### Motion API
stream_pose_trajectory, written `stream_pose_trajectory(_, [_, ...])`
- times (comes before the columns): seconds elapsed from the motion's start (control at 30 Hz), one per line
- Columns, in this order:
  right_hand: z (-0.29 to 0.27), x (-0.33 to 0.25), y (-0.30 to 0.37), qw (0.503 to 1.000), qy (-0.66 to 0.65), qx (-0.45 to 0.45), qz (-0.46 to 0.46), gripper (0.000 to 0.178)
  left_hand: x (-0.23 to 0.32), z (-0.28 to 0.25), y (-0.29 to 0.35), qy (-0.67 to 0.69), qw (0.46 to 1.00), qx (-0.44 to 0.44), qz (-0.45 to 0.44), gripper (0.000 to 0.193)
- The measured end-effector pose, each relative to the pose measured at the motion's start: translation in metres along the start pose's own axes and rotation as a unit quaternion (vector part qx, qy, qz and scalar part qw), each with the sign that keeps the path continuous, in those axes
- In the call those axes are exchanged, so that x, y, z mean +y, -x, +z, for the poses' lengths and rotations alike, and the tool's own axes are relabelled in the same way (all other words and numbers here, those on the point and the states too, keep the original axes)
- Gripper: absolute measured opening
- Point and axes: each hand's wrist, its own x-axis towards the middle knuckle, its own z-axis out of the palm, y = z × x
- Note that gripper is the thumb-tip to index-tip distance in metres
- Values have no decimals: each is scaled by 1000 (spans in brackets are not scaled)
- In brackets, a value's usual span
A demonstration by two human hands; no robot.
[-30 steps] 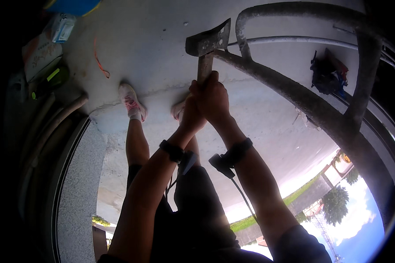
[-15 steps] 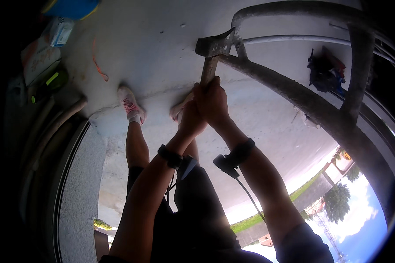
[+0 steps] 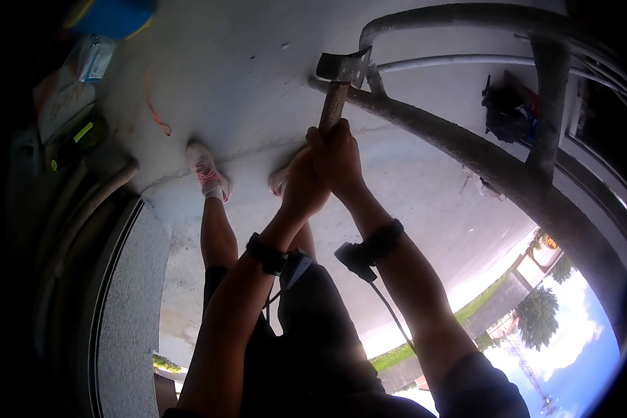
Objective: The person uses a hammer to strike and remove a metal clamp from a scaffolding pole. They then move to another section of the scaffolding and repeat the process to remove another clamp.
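Observation:
Both my hands are closed round the wooden handle of an axe [image 3: 344, 67]. My right hand [image 3: 336, 160] grips higher up, near the axe head. My left hand [image 3: 305, 184] sits lower, pressed against the right and partly hidden by it. The dark metal head has its flared edge toward a thick, rough, log-like frame [image 3: 439, 129]. That edge lies at the frame's near corner; I cannot tell whether it touches. One end of the frame's long bar shows behind the handle.
A thin pale pipe [image 3: 460, 63] runs behind the frame. A dark bundle [image 3: 508, 108] lies on the concrete floor [image 3: 237, 90] at right. At left are an orange strap [image 3: 157, 115], a blue tub [image 3: 115, 17], a white packet [image 3: 96, 59], a green bottle [image 3: 87, 132] and curved branches [image 3: 97, 198].
The frame appears slightly farther left, and its bar end now shows left of the handle. The axe head has shifted slightly right and tilted. Both hands keep their grip.

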Motion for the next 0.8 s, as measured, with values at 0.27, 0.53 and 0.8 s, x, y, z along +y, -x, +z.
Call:
stream_pose_trajectory(0.27, [0,13,9,999,3,-29,-37,43,-13,19,14,-35,998,51,16,25])
stream_pose_trajectory(0.53, [5,46,-11,999,-32,21,4,42,-30,36,-9,-112,993,17,20,26])
stream_pose_trajectory(0.8, [26,32,6,996,55,-37,-67,44,-58,33,13,50,997,60,-29,30])
